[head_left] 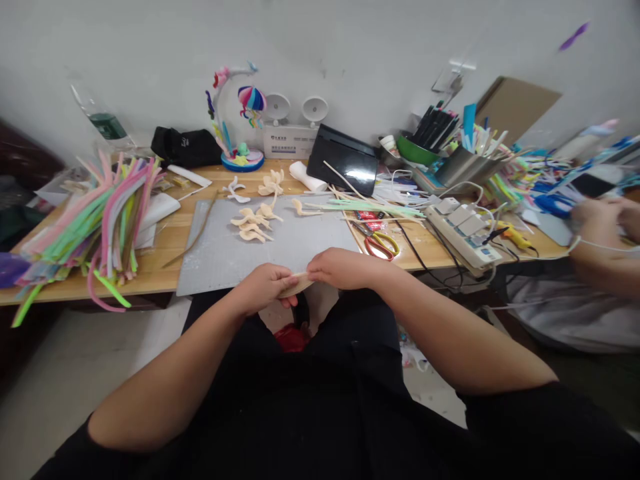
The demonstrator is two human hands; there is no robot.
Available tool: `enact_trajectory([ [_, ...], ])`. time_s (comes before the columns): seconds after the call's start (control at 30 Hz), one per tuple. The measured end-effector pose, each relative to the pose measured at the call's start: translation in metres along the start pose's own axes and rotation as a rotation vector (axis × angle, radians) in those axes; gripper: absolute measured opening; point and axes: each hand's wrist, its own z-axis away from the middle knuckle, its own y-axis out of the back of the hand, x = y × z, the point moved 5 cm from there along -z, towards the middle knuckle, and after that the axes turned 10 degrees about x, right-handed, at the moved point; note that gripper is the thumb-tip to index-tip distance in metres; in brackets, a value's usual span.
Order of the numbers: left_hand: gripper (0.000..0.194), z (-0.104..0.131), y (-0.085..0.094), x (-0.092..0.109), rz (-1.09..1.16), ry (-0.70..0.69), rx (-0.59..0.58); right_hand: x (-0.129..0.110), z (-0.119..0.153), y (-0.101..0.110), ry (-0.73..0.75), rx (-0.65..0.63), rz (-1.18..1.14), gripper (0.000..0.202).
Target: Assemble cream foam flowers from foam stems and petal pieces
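Between my hands, just off the front edge of the grey cutting mat [215,260], is a pale beige strip [299,285]. My left hand [265,288] pinches its left end, and my right hand [336,268] closes on its right end. Several cream curled pieces [253,230] lie on the mat beyond my hands, and a white curled piece [236,191] rests near the mat's back edge. Scissors with red and yellow handles [383,245] lie to the right of the mat.
A large bundle of coloured fuzzy stems [95,227] covers the left of the table. At the back stand a colourful ornament [243,160] and a black glossy object [344,160]. Further right are a power strip [463,233], a glue gun [515,235] and another person's hands [607,223].
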Motion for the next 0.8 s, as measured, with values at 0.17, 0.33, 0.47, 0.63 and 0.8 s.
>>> enact_trajectory([
  [0.17,0.032,0.001,-0.01,0.001,0.154,0.042,-0.103,-0.002,0.0,0.0,0.003,-0.003,0.042,0.029],
  [0.33,0.031,0.0,-0.018,-0.005,0.232,0.049,-0.112,-0.005,-0.003,-0.001,-0.005,-0.015,0.016,0.028],
  [0.47,0.027,0.001,-0.018,-0.007,0.244,0.044,-0.098,-0.007,0.001,0.003,0.037,0.118,-0.081,0.026],
  [0.63,0.024,0.003,-0.016,-0.005,0.29,0.048,-0.121,-0.011,0.011,0.004,0.168,0.267,-0.135,0.03],
  [0.8,0.022,0.006,-0.012,-0.002,0.312,0.038,-0.13,-0.014,0.016,0.003,0.23,0.333,-0.105,0.027],
])
